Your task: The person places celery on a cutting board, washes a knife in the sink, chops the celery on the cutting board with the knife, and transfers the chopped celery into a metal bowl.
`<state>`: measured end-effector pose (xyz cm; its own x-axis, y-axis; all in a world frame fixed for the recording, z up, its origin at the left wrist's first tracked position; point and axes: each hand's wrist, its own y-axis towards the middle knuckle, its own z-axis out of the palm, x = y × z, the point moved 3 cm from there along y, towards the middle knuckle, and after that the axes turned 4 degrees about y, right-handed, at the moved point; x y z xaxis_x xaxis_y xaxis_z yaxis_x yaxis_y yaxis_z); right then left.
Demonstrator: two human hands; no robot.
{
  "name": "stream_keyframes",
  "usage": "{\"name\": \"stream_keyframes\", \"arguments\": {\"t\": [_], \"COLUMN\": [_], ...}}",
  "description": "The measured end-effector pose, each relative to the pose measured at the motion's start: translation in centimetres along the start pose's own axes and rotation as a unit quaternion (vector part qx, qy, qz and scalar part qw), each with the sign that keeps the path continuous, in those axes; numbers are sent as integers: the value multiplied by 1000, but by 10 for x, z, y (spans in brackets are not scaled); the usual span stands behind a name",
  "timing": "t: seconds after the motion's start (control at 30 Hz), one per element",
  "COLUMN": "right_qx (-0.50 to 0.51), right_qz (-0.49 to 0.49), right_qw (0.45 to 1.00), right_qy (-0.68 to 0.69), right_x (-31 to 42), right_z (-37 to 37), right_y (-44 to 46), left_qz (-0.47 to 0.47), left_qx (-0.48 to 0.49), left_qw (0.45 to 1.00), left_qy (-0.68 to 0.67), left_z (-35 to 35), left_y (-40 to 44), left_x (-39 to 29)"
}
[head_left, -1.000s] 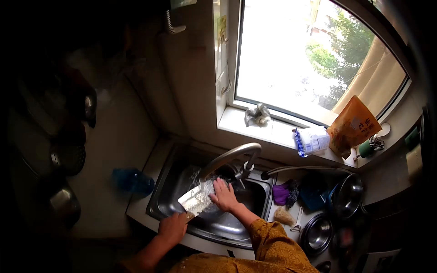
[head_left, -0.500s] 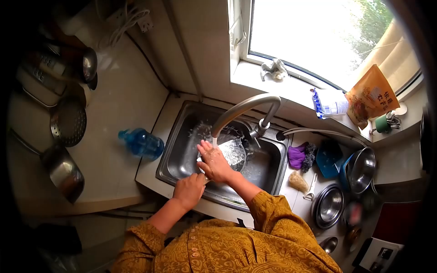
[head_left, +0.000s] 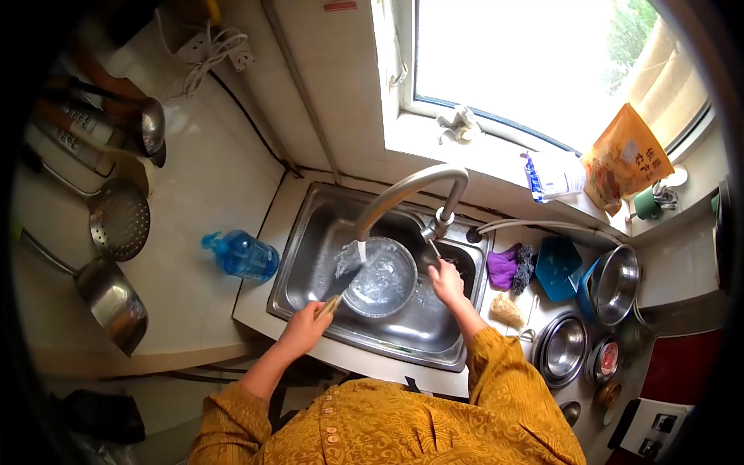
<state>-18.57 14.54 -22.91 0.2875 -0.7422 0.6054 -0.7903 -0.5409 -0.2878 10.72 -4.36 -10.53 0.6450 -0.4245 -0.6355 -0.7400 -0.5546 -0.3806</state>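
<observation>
My left hand is closed round the pale handle of a knife at the sink's near edge. The knife's dark blade points up and right, over the rim of a round metal basin that holds water. Water runs from the curved faucet close to the blade and into the basin. On the right, my right hand has its fingers closed at the lower end of the faucet lever. The basin stands inside the stainless steel sink.
A blue soap bottle stands left of the sink. To the right lie a purple cloth, a dark scrubber, a tan sponge and stacked metal bowls. Ladles and a skimmer hang at the left.
My right hand has left the area by the knife and moved right to the faucet lever. My left hand has shifted slightly left and down, still holding the knife. Basin and blade now show more fully.
</observation>
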Motion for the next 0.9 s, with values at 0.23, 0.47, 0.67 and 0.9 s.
{"name": "stream_keyframes", "arguments": {"t": [0.23, 0.47, 0.67, 0.9], "right_qx": [49, 90, 10, -22], "right_qz": [111, 130, 82, 40], "right_qw": [835, 856, 917, 931], "right_qy": [536, 492, 391, 362], "right_x": [-4, 1, 8, -13], "right_z": [12, 9, 7, -7], "right_y": [16, 20, 16, 38], "left_qz": [-306, -311, -307, -355], "left_qx": [129, -21, 76, 76], "left_qw": [579, 520, 443, 524], "left_qy": [-745, -795, -839, -770], "left_z": [51, 80, 74, 51], "left_y": [104, 189, 170, 104], "left_x": [-28, -49, -64, -97]}}
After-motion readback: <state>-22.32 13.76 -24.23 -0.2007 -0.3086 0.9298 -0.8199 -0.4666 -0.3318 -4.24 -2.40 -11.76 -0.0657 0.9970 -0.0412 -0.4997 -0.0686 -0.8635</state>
